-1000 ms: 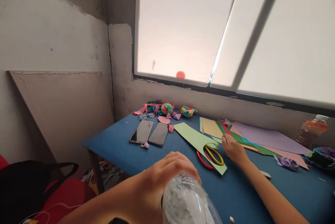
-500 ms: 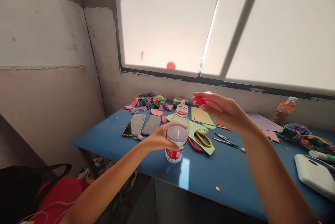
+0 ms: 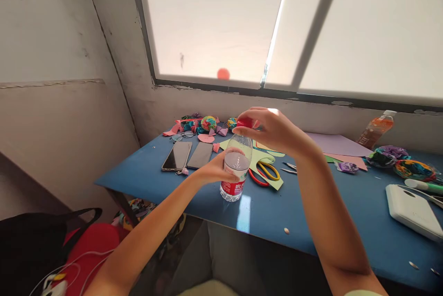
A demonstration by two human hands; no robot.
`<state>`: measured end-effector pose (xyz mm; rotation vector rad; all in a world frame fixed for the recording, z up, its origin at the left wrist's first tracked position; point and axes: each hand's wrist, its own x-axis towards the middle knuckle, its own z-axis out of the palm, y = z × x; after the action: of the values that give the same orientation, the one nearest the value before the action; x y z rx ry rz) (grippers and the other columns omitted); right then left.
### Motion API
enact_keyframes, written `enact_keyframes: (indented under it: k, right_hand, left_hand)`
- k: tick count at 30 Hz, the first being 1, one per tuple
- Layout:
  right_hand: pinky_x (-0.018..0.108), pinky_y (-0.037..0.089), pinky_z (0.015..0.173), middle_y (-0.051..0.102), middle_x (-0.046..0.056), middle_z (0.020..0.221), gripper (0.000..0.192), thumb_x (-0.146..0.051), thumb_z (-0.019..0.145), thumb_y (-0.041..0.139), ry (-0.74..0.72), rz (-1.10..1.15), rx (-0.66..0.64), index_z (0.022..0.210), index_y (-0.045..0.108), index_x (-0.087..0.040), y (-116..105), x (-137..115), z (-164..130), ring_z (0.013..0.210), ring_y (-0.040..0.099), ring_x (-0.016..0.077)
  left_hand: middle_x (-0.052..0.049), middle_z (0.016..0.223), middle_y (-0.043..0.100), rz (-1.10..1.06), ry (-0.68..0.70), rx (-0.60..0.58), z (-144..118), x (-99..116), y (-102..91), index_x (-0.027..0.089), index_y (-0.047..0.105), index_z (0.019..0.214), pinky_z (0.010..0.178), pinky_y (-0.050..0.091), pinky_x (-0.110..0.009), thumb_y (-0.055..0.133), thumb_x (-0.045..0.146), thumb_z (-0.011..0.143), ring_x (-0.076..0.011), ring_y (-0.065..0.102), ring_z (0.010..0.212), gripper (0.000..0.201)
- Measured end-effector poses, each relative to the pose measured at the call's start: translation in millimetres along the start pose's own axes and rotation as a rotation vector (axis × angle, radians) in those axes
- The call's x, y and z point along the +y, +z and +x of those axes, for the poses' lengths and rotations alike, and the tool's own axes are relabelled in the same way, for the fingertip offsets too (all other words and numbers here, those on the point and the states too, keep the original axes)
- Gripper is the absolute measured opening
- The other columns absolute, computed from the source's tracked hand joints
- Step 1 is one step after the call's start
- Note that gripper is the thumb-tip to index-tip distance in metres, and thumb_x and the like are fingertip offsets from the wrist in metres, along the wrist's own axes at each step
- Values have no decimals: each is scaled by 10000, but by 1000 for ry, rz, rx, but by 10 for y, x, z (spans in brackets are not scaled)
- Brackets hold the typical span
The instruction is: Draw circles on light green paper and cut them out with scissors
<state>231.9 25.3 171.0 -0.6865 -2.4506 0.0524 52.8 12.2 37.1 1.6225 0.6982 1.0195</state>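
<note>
Bottle: clear plastic water bottle w/ red label (image 3: pixel 236 171) stands upright on blue table (image 3: pixel 311 222), near front edge, roughly centre frame. Left hand (image 3: pixel 216 171) wrapped round bottle's mid body from 9 o'clock side. Right hand (image 3: pixel 273 130) over bottle neck, fingers pinched on red screw cap (image 3: pixel 244 123) sitting at bottle mouth, 12 o'clock of bottle. Red- and yellow-handled scissors (image 3: pixel 263 173) on light green paper sheet (image 3: pixel 265 166) just at 3 o'clock of bottle. Two black smartphones (image 3: pixel 188 155) lie flat at 10 o'clock. White flat box (image 3: pixel 413 212) far at 3 o'clock.
</note>
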Motion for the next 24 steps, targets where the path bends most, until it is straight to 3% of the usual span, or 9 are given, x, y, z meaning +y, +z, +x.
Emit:
enact_keyframes:
  k: [3, 5, 8, 12, 15, 19, 24]
  right_hand:
    - [265, 343, 571, 568, 45, 732, 305, -388, 904, 417, 100, -64, 24, 814, 596, -158, 118, -109, 18, 643, 480, 134]
    - [267, 346, 586, 553, 45, 743, 325, -334, 938, 331, 96, -46, -3, 806, 574, -162, 162, -149, 20, 654, 477, 134]
    - [277, 395, 669, 592, 64, 919, 338, -321, 950, 291, 50, 68, -62, 932, 597, -178, 137, -114, -3, 783, 533, 156]
    - [288, 436, 783, 605, 38, 1138, 334, -372, 912, 395, 30, 257, -142, 1140, 606, -247, 45, 28, -37, 961, 562, 179]
    - [303, 451, 722, 667, 54, 998, 347, -403, 880, 459, 45, 212, -65, 1093, 654, -210, 32, 53, -33, 828, 597, 175]
    - [300, 427, 606, 662, 46, 729, 288, -386, 842, 529, 109, 88, 68, 892, 706, -165, 95, -66, -26, 597, 551, 132]
    - [315, 429, 598, 594, 42, 585, 225, -331, 790, 596, 290, 73, 277, 676, 656, -147, 223, -184, -13, 620, 555, 158]
  left_hand:
    - [-40, 1006, 567, -10, 25, 25, -13, -65, 25, 224, 478, 1096, 767, 440, -317, 782, 274, 567, -211, 549, 947, 612]
    - [-36, 1000, 558, -2, 64, 56, -29, -109, 65, 231, 463, 1116, 761, 443, -310, 775, 269, 592, -195, 551, 925, 611]
    - [-7, 939, 555, 9, 98, 131, -57, -147, 159, 250, 400, 1153, 741, 452, -304, 789, 232, 580, -162, 560, 844, 692]
    - [6, 883, 579, 45, 24, 214, -57, -134, 253, 248, 390, 1121, 729, 461, -329, 774, 220, 575, -174, 581, 799, 668]
    - [13, 845, 578, 62, 4, 241, -40, -119, 264, 234, 424, 1048, 705, 459, -321, 749, 232, 580, -177, 578, 786, 569]
    - [0, 844, 585, 117, 15, 262, -36, -138, 270, 209, 448, 964, 697, 449, -310, 740, 280, 600, -169, 571, 780, 471]
    - [-20, 867, 586, 179, 21, 398, -67, -147, 347, 198, 445, 1004, 686, 441, -306, 742, 288, 595, -165, 564, 771, 514]
